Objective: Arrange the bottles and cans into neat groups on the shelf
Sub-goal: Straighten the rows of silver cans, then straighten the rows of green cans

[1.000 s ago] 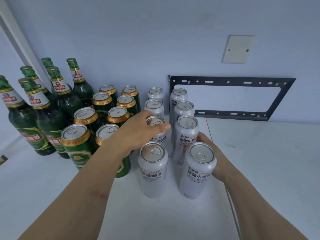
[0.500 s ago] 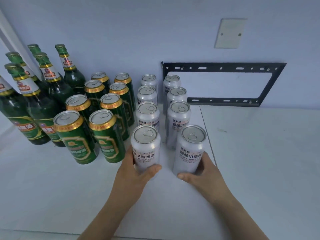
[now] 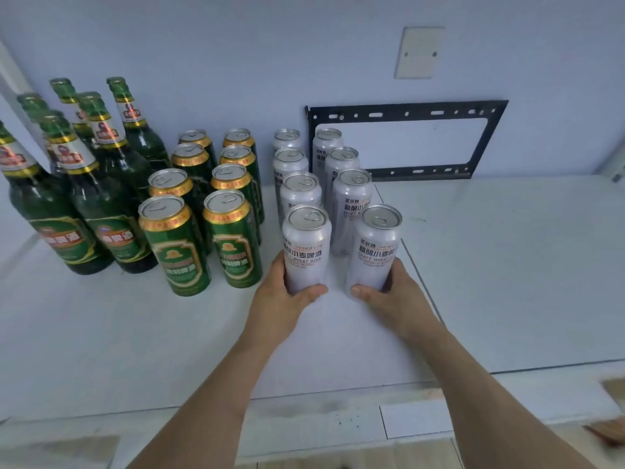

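Since a second ago both hands dropped from the middle of the pack to the two front white cans. Left hand (image 3: 280, 299) is wrapped around the base of the near-left white can (image 3: 306, 248), right hand (image 3: 392, 296) around the near-right white can (image 3: 375, 248), both standing upright on the shelf (image 3: 507, 265). Looks nearly done to me: green bottles (image 3: 84, 184) far left, green cans (image 3: 203, 211) in two rows, white ones in two rows. Probably just squaring up this front pair.
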